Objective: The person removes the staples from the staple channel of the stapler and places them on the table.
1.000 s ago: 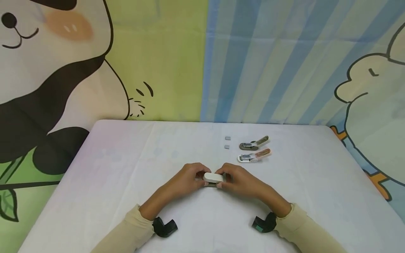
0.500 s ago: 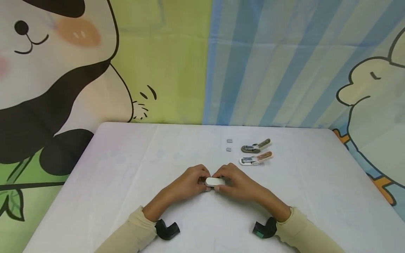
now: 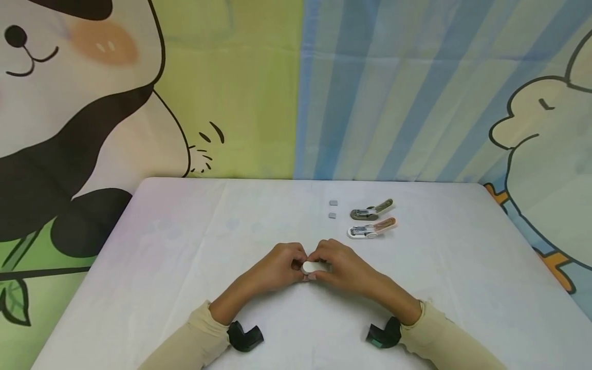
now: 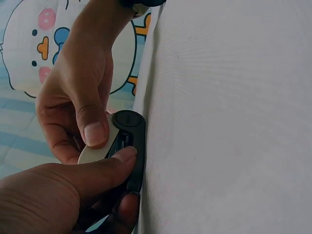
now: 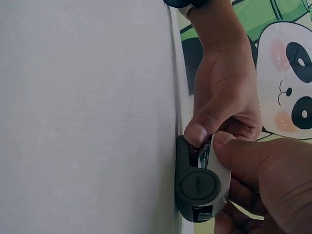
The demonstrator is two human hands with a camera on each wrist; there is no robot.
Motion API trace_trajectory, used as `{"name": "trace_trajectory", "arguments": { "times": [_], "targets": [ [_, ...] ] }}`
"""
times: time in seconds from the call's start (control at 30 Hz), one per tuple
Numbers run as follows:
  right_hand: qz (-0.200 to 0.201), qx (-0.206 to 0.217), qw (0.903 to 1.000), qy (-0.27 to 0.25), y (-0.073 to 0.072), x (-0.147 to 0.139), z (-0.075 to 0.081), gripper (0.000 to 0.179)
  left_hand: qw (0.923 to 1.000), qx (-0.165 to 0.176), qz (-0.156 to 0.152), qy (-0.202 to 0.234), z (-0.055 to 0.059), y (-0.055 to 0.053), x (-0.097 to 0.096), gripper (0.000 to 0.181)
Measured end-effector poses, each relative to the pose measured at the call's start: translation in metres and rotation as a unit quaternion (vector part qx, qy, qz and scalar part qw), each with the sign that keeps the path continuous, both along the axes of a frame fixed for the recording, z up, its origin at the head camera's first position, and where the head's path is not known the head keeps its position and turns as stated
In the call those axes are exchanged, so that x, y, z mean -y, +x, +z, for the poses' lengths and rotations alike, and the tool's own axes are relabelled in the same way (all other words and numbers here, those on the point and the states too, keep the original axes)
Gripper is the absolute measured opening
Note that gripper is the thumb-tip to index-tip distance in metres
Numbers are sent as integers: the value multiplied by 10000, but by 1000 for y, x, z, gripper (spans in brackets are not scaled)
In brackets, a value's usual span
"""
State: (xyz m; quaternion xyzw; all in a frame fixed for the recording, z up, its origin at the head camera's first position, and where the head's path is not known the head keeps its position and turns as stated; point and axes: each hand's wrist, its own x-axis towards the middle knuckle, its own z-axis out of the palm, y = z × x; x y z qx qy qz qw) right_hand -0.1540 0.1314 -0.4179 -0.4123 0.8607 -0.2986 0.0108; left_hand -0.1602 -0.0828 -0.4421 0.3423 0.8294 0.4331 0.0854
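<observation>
The white-and-dark stapler (image 5: 199,186) is near the middle of the bench (image 3: 162,288), grasped from both sides: the left grip (image 3: 282,266) pinches its dark base, the right grip (image 3: 344,264) its white top. Farther off, to the right, lies an orange-handled stapler (image 3: 365,232), then an olive stapler (image 3: 364,213). Left of these lie two small grey blocks (image 3: 332,216), apart.

Surface (image 3: 185,308): bright and even in the head view; dimmer, greyer in both wrist views
Arms (image 3: 233,295): soft, faint shadows beneath, on the surface
Backdrop (image 3: 259,92) behind the surface: diffusely lit
Far staplers (image 3: 364,232) on the surface: fine detail soft
Stapler (image 5: 200,185): thin metal glint, dark recesses
</observation>
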Motion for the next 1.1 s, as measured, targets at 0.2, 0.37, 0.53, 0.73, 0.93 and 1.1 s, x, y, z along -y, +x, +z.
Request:
{"name": "trace_trajectory", "arguments": {
  "times": [0.2, 0.37, 0.53, 0.73, 0.93, 1.1],
  "targets": [
    [-62, -340, 9993, 134, 3, 1, 1, 26, 10000, 22, -23, 88, -2, -1, 1, 12],
    [-54, -289, 9995, 62, 5, 1, -1, 27, 10000, 74, -14, 65, 0, -1, 1, 14],
    [-25, -154, 9999, -47, 6, 1, 1, 25, 9999, 109, -43, 97, 1, -1, 2, 16],
    [61, 7, 9978, -667, 7, -1, 7, 25, 9991, 411, 58, 118, 1, -2, 4, 18],
    [15, 258, 9980, -577, 5, -3, 6, 25, 9990, 430, -9, 128, 0, -2, 4, 15],
    [34, 446, 9985, -328, 3, -7, 11, 31, 9989, 442, -28, 145, 1, -2, 4, 13]
  ]
}}
